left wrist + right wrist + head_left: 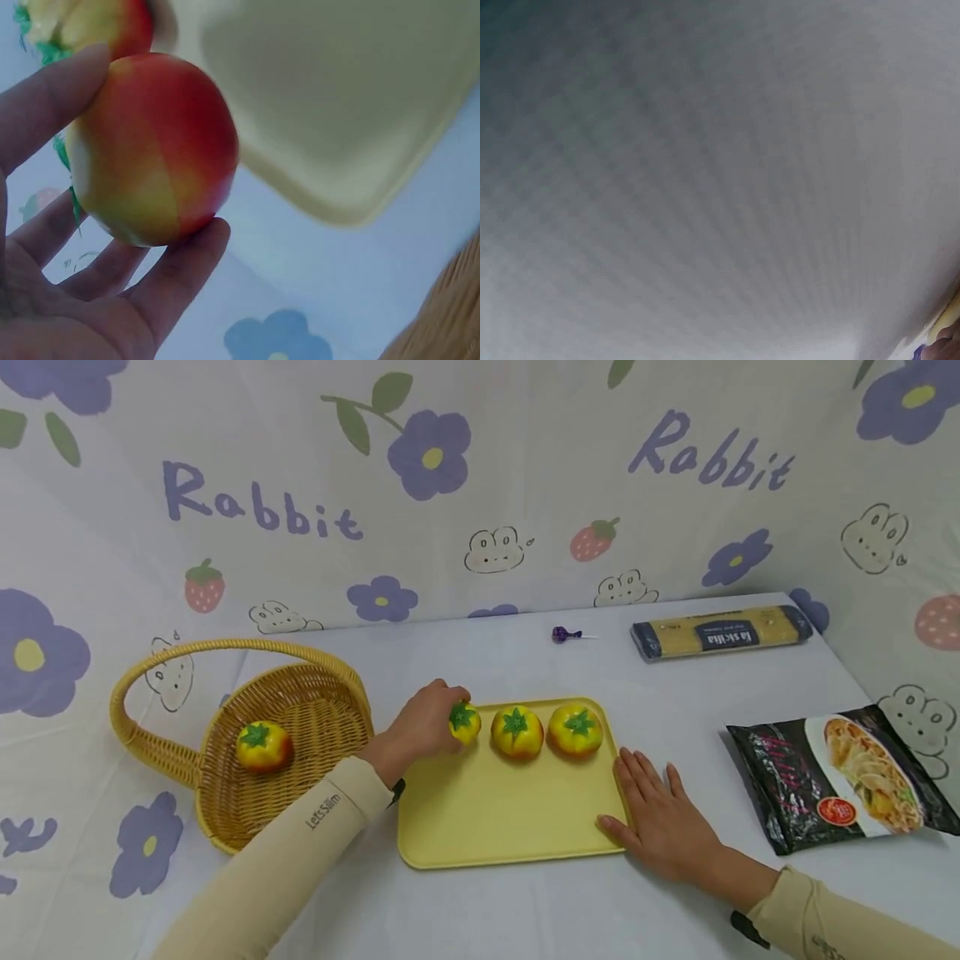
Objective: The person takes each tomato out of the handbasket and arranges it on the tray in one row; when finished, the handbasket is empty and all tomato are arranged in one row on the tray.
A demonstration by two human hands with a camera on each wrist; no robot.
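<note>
My left hand grips a yellow-and-red toy tomato with a green leafy top, at the back left of the yellow tray. In the left wrist view, thumb and fingers curve round this tomato, its red side facing the camera. Two like tomatoes stand side by side along the tray's back edge, a middle tomato and a right tomato. Flat beside the tray's right edge rests my right hand, fingers straight and thumb overlapping the rim.
A wicker basket with a tall handle stands left of the tray, one more tomato inside. Behind lie a purple-wrapped lollipop and a pasta packet. A black food bag lies at the right. Patterned cloth hangs behind.
</note>
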